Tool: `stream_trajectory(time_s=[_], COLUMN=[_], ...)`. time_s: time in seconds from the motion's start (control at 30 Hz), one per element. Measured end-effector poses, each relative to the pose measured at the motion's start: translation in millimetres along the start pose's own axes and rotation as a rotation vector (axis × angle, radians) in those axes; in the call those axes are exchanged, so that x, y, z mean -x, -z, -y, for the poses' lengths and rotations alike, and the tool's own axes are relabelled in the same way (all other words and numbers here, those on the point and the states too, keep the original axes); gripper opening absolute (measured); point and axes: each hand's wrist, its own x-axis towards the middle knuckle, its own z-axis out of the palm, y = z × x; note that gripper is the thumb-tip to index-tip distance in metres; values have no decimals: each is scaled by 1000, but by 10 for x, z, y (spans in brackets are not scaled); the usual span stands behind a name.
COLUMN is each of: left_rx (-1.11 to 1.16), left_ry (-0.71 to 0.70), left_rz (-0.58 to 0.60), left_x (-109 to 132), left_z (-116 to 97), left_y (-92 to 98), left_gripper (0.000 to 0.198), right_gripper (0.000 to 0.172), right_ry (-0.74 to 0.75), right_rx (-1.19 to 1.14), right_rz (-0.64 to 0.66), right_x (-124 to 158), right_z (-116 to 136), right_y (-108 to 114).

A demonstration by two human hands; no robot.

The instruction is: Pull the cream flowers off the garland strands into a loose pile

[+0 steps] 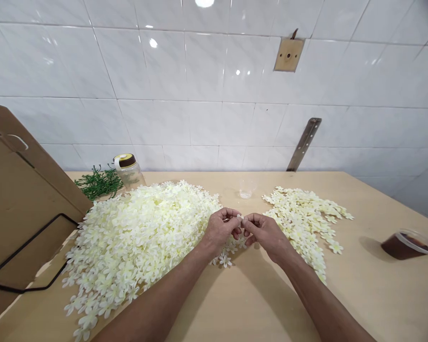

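Fingers [228,212] of left hand [218,230], right hand [266,232] pinch 1 whitish piece [239,216]; 2 flower piles [146,232], 1 jar [132,178].

White, faintly grey-veined tiles cover the wall [164,71] from ten to two o'clock, with glossy light reflections [153,43] at eleven and twelve, a yellowed plate [288,55] between one and two, and a pale wood-toned table [371,213] spreading toward six.
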Motion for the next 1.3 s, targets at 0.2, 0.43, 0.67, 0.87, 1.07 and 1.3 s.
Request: stream_trajectory(time_s=[0.2,0.43,0.67,0.87,1.07,1.3], left_rx=[-14,-93,-349,-284,-194,-95], left_ry=[-10,-70,-311,-202,-122,-15], left_rz=[5,-21,-90,-79,-63,7], left_x=[-3,30,87,80,40,8], left_z=[-11,-5,79,70,35,27], left_y=[-15,-33,-26,-44,-40,14], left_gripper=[22,24,19,23,24,29], right_gripper=[33,32,31,33,29,26], right_ry=[-37,-123,-143,-154,-185,-224], right_rx=[-111,-202,-249,-277,-345,-367], right_rz=[11,103,-7,49,90,121], right_x=[25,17,4,-10,-30,-45], right_z=[71,55,56,52,28,37], right_y=[1,67,47,70,122,162])
